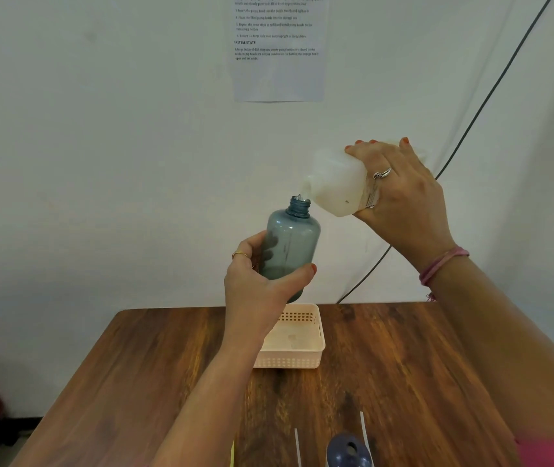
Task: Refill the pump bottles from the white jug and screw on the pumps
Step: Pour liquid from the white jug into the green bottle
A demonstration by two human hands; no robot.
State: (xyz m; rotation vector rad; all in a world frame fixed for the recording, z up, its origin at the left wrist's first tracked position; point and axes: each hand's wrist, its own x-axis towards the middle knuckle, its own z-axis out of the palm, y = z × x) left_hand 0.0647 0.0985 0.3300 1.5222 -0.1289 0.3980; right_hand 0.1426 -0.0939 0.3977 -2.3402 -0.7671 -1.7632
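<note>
Above the tabletop's far edge, the left hand (255, 281) grips the grey pump bottle (290, 244) while the right hand (400, 193) clasps the white jug (336, 183), tipped spout-to-neck. Filling appears underway; no pump fitted. The basket (316, 348) holds nothing; another bottle (348, 449) waits at the near edge.

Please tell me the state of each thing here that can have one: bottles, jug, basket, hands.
grey-blue bottle: uncapped, held in the air
white jug: tipped, spout at the bottle's mouth
basket: on the table, nothing visible inside
second bottle: uncapped, near edge
left hand: gripping the bottle
right hand: gripping the jug
</note>
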